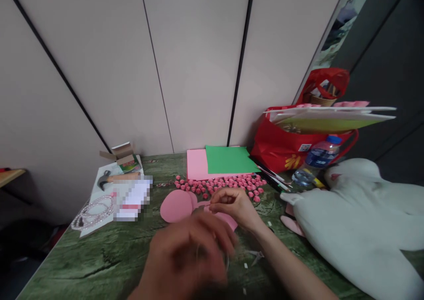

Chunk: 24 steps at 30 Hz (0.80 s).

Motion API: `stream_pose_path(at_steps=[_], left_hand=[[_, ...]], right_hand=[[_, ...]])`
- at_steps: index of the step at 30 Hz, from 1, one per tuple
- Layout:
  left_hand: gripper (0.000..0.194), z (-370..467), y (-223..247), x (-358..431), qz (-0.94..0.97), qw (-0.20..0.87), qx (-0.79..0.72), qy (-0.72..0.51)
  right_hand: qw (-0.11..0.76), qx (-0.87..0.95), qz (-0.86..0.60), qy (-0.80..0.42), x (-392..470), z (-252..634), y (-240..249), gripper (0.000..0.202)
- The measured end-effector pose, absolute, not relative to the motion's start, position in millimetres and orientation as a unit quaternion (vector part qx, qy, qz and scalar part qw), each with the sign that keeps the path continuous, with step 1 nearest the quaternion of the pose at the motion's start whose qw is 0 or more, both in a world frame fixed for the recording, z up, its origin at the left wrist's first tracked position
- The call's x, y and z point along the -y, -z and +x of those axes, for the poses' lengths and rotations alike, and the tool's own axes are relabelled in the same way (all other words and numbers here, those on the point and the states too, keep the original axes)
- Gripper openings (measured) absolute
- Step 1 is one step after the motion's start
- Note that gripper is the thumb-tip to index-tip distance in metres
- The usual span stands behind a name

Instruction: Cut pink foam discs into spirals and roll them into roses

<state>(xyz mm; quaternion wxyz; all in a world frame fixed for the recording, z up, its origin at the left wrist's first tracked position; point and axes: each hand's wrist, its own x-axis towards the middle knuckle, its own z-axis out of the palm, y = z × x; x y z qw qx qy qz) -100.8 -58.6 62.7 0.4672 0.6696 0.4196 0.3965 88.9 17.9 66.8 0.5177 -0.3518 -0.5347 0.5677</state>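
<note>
My left hand (pixel 192 251) is in the near foreground, smeared by motion with its fingers curled. A thin pale curved line shows by its fingers, perhaps a thread or wire; whether the hand grips it is unclear. Just beyond, my right hand (pixel 235 205) is closed in a pinch over pink paper. Whatever its fingertips hold is too small to name. Rounded pink paper pieces (pixel 177 206) lie beside and under the hands. Behind them, many small rolled pink paper rosebuds (pixel 228 183) are spread in a band.
Green paper (pixel 230 159) rests on pink sheets (pixel 196 164) by the wall. At left lie a hammer (pixel 121 177), bead strings (pixel 94 212) and an opened box (pixel 127 157). Rightward are a red bag (pixel 274 145), a bottle (pixel 316 161) and a white plush toy (pixel 357 220). Scissors (pixel 256 256) lie near my right forearm.
</note>
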Motion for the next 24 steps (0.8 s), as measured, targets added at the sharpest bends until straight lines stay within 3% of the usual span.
stream_pose_path(at_steps=[3,5,7,10,16,24], left_hand=[[0.019,-81,-106,15,0.632,0.365,-0.490,-0.477],[0.014,-74,-115,-2,0.625,0.402,-0.479,-0.467],[0.022,-70,-111,-10,0.617,0.444,-0.478,-0.440],[0.013,-68,-99,-9,0.618,0.432,-0.490,-0.436],[0.017,-64,-94,-7,0.593,0.450,-0.492,-0.452],[0.015,-60,-81,-13,0.564,0.494,-0.483,-0.452]], right_hand=[[0.510,0.538,-0.342,-0.578,-18,89,-70,0.016],[0.514,0.533,-0.342,-0.579,-19,88,-72,0.016],[0.526,0.525,-0.340,-0.577,-20,88,-74,0.015],[0.531,0.522,-0.338,-0.576,-21,90,-75,0.015],[0.514,0.529,-0.337,-0.586,-24,96,-73,0.020],[0.504,0.546,-0.359,-0.565,-27,99,-72,0.011]])
